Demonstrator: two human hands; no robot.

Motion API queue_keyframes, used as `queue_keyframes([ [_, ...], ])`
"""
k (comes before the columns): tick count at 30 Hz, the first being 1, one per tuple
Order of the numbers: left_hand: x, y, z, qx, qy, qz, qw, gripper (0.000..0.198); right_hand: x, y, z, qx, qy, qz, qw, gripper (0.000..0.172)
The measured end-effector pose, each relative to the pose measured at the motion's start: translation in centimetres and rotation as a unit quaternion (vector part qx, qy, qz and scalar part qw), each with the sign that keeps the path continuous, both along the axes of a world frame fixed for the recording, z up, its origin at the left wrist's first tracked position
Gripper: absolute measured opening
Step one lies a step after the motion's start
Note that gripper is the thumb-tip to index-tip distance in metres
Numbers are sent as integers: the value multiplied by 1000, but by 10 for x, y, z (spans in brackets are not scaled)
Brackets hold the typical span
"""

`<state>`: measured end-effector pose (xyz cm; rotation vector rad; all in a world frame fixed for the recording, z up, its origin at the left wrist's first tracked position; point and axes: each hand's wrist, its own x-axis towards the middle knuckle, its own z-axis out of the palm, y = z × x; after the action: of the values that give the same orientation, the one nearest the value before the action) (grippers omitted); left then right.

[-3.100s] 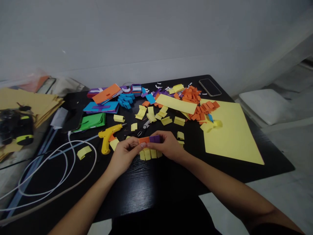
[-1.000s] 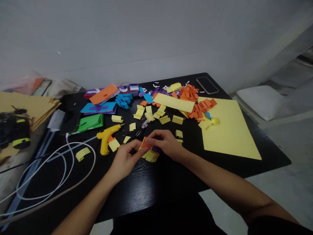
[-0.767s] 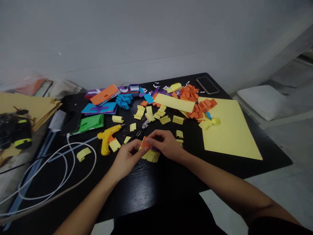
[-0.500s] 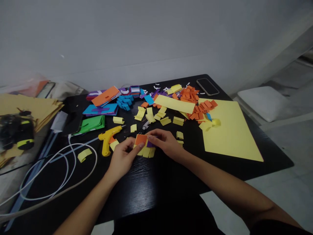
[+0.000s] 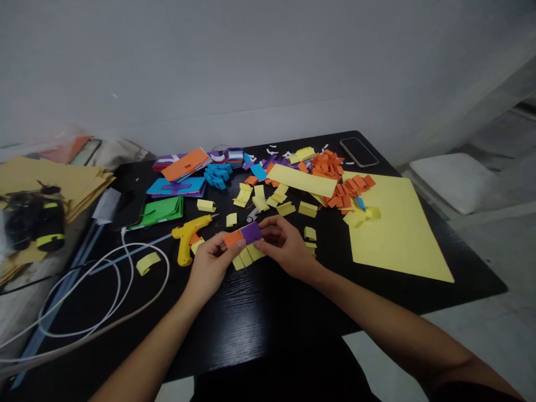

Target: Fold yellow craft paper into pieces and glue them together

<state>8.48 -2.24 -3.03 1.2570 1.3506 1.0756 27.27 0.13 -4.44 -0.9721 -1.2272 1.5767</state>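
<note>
Between my hands is a small paper piece (image 5: 250, 233), orange on its left part and purple on its right. My left hand (image 5: 211, 261) pinches the orange end, thumb on top. The purple end is gripped by my right hand (image 5: 285, 245), with its thumb at the lower edge and the fingers behind. Just below the piece hang or lie several yellow paper strips (image 5: 246, 258); whether they are joined to it I cannot tell. A yellow glue gun (image 5: 187, 237) lies left of my hands. Scissors (image 5: 252, 215), partly hidden, lie just beyond them.
Folded yellow papers (image 5: 259, 198) and a heap of orange pieces (image 5: 329, 164) lie farther back. A yellow sheet (image 5: 397, 229) and a phone (image 5: 359, 152) are at right. Folded paper stacks (image 5: 176, 187) stand back left; a white cable (image 5: 165, 279) loops across the left side.
The purple part, mostly covered by my right fingers before, now shows fully beside the orange. My right fingers have shifted to its right edge. The whole view has shifted slightly.
</note>
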Motion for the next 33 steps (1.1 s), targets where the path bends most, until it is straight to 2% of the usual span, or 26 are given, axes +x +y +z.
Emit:
queue_keyframes([
  [4, 1, -1, -1, 18, 16, 21, 999, 34, -1, -4, 1, 25, -9, -16, 1000, 40],
  [7, 3, -2, 0, 20, 34, 1, 999, 35, -1, -6, 0, 74, -34, -30, 996, 25],
  [10, -4, -2, 2, 37, 100, -12, 994, 31, 3, -3, 1, 100, -64, -49, 992, 10],
  [12, -15, 1, 5, 72, 174, 24, 982, 30, 7, 3, 3, 96, -69, -75, 990, 8],
  [13, -23, 4, 7, 91, 233, 64, 966, 30, 9, 6, 5, 93, -68, -91, 989, 8],
  [15, -42, 10, 13, 100, 387, 139, 906, 33, 12, 11, 7, 88, -65, -115, 987, 6],
  [17, -62, 16, 16, 47, 517, 136, 844, 42, 13, 15, 8, 81, -64, -120, 987, 6],
  [19, -78, 20, 17, 11, 575, 101, 812, 49, 13, 16, 6, 76, -60, -121, 988, 9],
  [22, -93, 21, 13, 40, 596, 89, 797, 55, 10, 14, 3, 75, -48, -127, 988, 20],
  [24, -96, 21, 11, 32, 604, 91, 791, 58, 8, 13, 1, 78, -31, -130, 988, 26],
  [30, -90, 25, 16, -110, 611, 63, 782, 57, 6, 12, 0, 87, 15, -122, 989, 36],
  [33, -87, 27, 19, -149, 609, 64, 777, 53, 5, 14, -2, 93, 24, -124, 988, 38],
])
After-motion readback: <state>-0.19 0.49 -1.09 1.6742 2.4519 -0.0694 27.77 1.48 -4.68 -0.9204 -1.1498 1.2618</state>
